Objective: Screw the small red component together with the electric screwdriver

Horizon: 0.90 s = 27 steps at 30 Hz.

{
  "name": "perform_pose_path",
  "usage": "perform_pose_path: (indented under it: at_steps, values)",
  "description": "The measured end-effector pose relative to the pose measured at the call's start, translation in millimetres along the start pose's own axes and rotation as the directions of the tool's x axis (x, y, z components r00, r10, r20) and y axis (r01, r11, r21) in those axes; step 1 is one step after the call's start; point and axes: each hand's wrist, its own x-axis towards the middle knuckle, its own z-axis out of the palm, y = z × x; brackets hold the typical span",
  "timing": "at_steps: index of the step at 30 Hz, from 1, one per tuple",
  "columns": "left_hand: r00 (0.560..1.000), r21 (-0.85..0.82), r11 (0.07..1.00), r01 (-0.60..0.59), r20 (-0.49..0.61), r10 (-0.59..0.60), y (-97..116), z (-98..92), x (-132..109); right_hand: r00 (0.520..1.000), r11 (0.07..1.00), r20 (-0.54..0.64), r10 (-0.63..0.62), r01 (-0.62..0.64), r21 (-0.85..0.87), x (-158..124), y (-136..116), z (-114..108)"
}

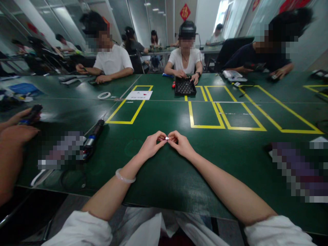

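Observation:
Between my two hands is a small piece (pixel 167 138), whitish with some red, too small to name more closely. The fingertips of my left hand (pixel 153 145) pinch it from the left. From the other side, my right hand (pixel 181 143) grips it with thumb and fingers closed. Both hands meet just above the green table (pixel 164 177), and the fingers hide most of the piece. A pale bangle (pixel 125 176) circles my left wrist.
Left of my hands lies an electric screwdriver (pixel 94 135) with a cable. Yellow tape rectangles (pixel 207 126) mark the table beyond. Across it, a person handles a black tray (pixel 185 93). A white sheet (pixel 139 95) and a tape roll (pixel 104 95) lie farther left. Another person's hand (pixel 19 130) is at left.

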Motion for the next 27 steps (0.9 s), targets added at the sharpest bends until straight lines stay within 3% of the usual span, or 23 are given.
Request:
perform_pose_path:
  at_steps: [27]
  values:
    - [0.994, -0.301, 0.948, 0.100, 0.063, -0.085, 0.2, -3.4, 1.2, 0.993, 0.959, 0.006, -0.119, 0.116, -0.258, -1.4, -4.9, -1.9]
